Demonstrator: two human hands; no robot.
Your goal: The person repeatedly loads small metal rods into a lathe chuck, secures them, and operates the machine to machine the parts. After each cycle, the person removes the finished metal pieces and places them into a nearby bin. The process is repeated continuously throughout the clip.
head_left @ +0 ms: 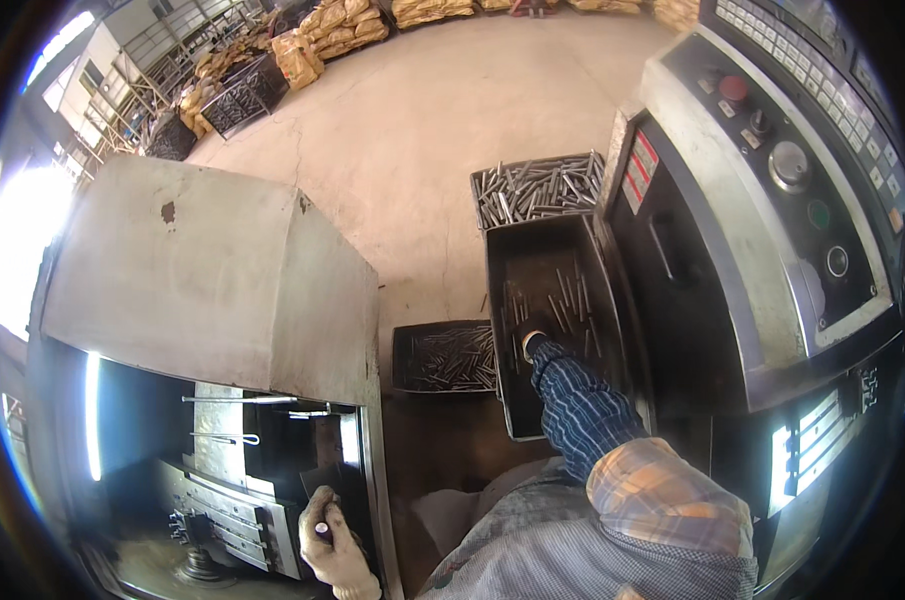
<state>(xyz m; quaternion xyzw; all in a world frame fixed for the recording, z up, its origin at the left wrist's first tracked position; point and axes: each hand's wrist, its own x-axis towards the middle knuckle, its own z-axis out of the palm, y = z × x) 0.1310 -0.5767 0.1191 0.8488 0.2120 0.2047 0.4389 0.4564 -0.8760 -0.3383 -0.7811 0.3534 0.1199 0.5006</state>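
Fingers of the left hand [340, 556], gloved in pale cloth, are closed around a metal rod [322, 529] at the lower left of the frame, its round end being left exposed. The right hand [534, 331] is lowered into a dark tray [537, 246] right of centre, beside slender rods [577, 297]; whether its fingers are apart or together cannot be told. The forearm is covered by a blue striped sleeve [580, 405]. Small pieces are held in a low bin [398, 362] left of the tray, and more rods in a bin [476, 192] above it. The left hand is framed by a pale machine housing [182, 250]; a control panel [767, 165] is seen at upper right, and stacked sacks [344, 32] along the top.
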